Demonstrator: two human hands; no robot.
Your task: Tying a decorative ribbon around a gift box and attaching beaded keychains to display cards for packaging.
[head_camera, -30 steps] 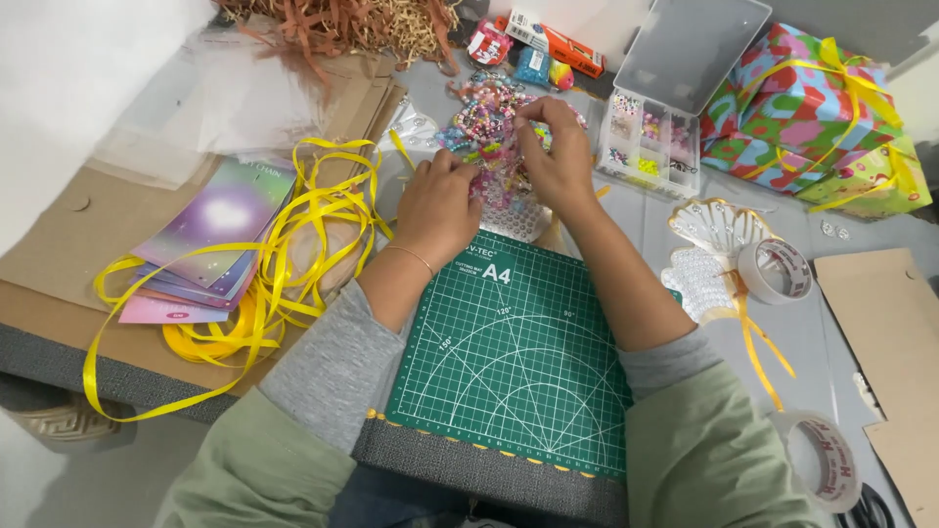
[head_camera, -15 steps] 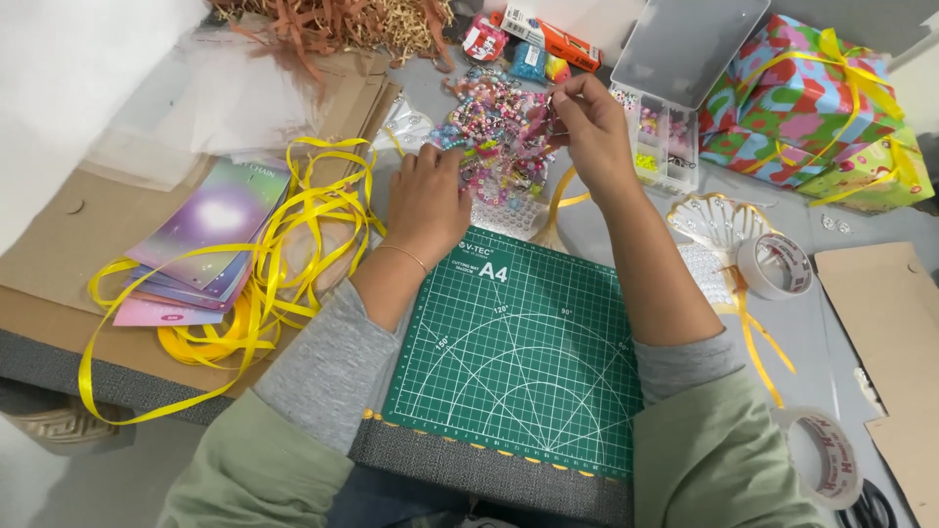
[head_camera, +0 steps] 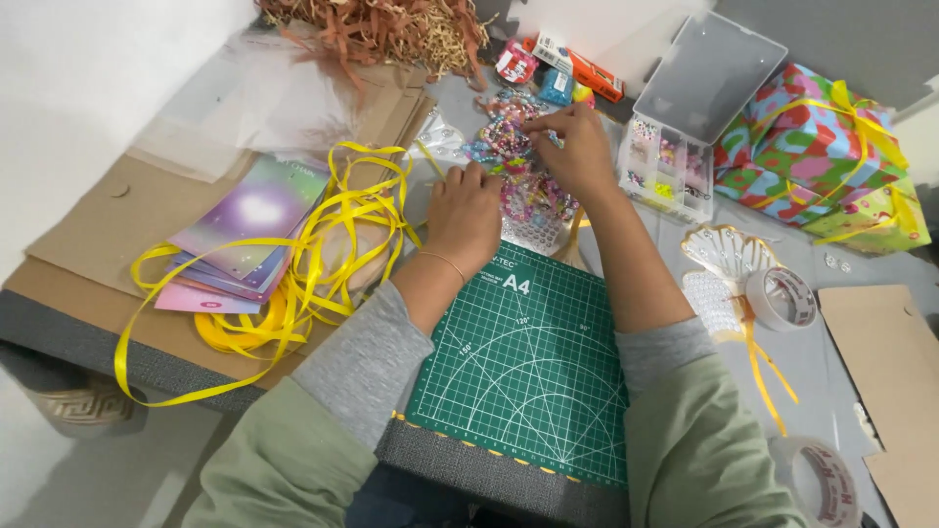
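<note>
My left hand (head_camera: pixel 468 213) rests knuckles-up on a pile of colourful bead strands (head_camera: pixel 518 161) just beyond the green cutting mat (head_camera: pixel 528 372). My right hand (head_camera: pixel 577 147) reaches further out over the same pile, its fingers pinched on a bead strand at the pile's far side. Whether the left fingers grip beads is hidden under the hand.
A tangle of yellow ribbon (head_camera: pixel 293 264) and shiny cards (head_camera: pixel 245 230) lie on cardboard at the left. A clear bead organiser (head_camera: pixel 670 171) stands open at the right, with wrapped gift boxes (head_camera: pixel 812 147), tape rolls (head_camera: pixel 782 298) and a shell-shaped dish (head_camera: pixel 724 256). Shredded paper (head_camera: pixel 381 29) is at the back.
Both hands have moved away from me across the bead pile, the right hand reaching furthest. The beads that were held up between the hands now lie spread on the table.
</note>
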